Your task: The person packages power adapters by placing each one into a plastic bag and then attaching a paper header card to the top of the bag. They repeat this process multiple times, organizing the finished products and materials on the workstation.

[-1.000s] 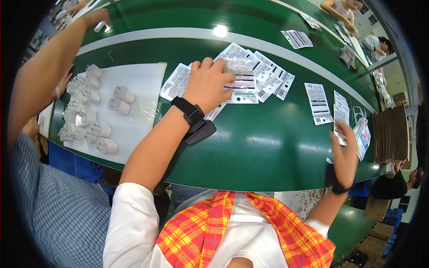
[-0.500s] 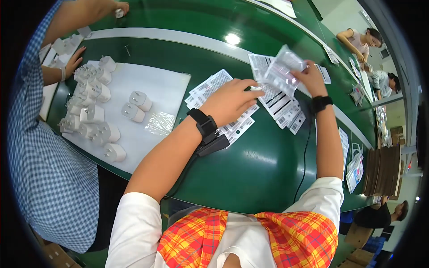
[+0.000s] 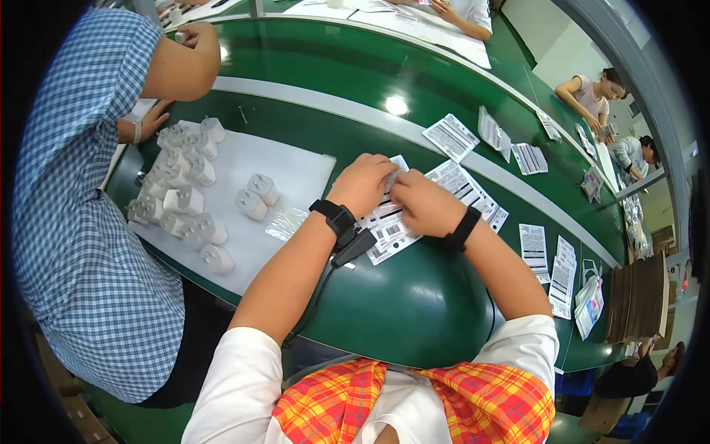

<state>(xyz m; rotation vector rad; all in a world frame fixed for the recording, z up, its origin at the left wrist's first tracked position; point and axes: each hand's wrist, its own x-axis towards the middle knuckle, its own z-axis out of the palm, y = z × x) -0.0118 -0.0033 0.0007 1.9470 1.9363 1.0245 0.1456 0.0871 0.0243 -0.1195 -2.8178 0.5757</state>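
My left hand (image 3: 362, 185) and my right hand (image 3: 429, 203) meet above a stack of printed cards (image 3: 388, 238). Both have their fingers pinched together, and what lies between them is hidden. A strip of a printed card shows just beyond the fingertips. Right of my right hand, more printed cards (image 3: 477, 194) lie fanned out on the green table. A clear plastic blister pack (image 3: 494, 135) rests farther back, between two loose cards. To the left, two white plug chargers (image 3: 252, 205) stand prongs up on a white board (image 3: 296, 159), beside a small clear plastic sheet (image 3: 285, 223).
Many white chargers (image 3: 188, 200) crowd the board's left side. A co-worker in a checked shirt (image 3: 103, 222) stands close at my left. Card stacks (image 3: 563, 277) and a bagged item (image 3: 589, 303) lie right, near stacked brown cardboard (image 3: 637, 300). Other people work across the table.
My right hand has let go of the clear blister pack, which now lies at the back, and has come left to meet my left hand. The view has shifted.
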